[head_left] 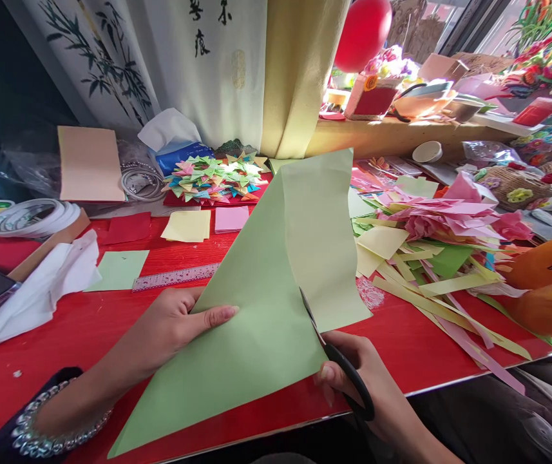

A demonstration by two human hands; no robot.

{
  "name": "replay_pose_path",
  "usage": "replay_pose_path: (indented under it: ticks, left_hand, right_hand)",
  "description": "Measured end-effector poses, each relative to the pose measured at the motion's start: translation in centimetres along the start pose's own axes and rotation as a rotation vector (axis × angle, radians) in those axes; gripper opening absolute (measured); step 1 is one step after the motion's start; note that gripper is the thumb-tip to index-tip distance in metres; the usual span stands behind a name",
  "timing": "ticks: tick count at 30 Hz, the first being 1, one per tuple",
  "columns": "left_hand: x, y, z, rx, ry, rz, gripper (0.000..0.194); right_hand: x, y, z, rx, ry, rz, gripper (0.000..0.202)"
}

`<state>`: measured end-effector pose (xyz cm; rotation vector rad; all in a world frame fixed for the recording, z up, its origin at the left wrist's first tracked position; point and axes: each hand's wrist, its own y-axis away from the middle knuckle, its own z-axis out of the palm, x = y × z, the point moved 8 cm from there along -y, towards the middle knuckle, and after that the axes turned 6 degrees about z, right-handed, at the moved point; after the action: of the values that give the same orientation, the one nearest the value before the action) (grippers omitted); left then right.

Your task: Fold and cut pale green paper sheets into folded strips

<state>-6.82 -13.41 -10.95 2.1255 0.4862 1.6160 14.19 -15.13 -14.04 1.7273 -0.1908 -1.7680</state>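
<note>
My left hand [186, 322] pinches the left side of a large sheet of green paper [251, 328], thumb on top and fingers hidden beneath. The sheet looks folded on a slant, with its lower edge over the table's front. In my right hand [357, 367] is a pair of scissors [341, 364] with black handles. Their blades lie along the right edge of the folded part, at the lower end of a long strip [321, 238] of paler green paper. Whether that strip is still joined to the sheet at the blades I cannot tell.
A heap of paper scraps [444, 251] covers the table's right side. Behind the sheet lie a clear ruler [174, 277], paper squares [186, 225] and folded paper pieces [215, 177]. White tape rolls [34, 218] sit left; an orange bottle [546, 264] stands right.
</note>
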Motion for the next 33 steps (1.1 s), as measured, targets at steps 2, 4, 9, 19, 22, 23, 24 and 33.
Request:
replay_pose_path:
  ticks: [2, 4, 9, 19, 22, 23, 24, 33]
  left_hand:
    - [0.3, 0.3, 0.1, 0.018, 0.002, -0.002, 0.019]
    - [0.8, 0.6, 0.3, 0.014, 0.016, -0.001, 0.017]
    - [1.7, 1.2, 0.7, 0.004, 0.027, 0.004, 0.012]
    - [2.1, 1.5, 0.8, 0.018, 0.055, -0.013, 0.010]
    - [2.0, 1.5, 0.8, 0.022, 0.060, -0.012, 0.012]
    - [1.9, 1.4, 0.8, 0.017, 0.057, -0.009, 0.012]
    - [1.7, 1.3, 0.8, 0.008, 0.053, -0.005, 0.012]
    - [0.5, 0.3, 1.0, -0.093, 0.067, -0.010, 0.015]
  right_hand:
    - [0.0, 0.0, 0.0, 0.002, -0.003, -0.009, 0.051]
    - [-0.3, 0.1, 0.0, -0.004, 0.015, -0.018, 0.056]
    - [-1.0, 0.3, 0.3, -0.022, 0.094, -0.015, 0.060]
    - [-0.4, -0.1, 0.1, -0.035, 0.054, -0.040, 0.053]
    - [-0.2, -0.2, 0.1, -0.042, 0.029, -0.032, 0.046]
    - [-0.3, -0.2, 0.1, -0.046, 0.025, -0.033, 0.045]
    - [-0.5, -0.1, 0.2, -0.049, 0.025, -0.037, 0.045]
    - [-0.7, -0.1, 0.2, -0.039, 0.038, -0.016, 0.043]
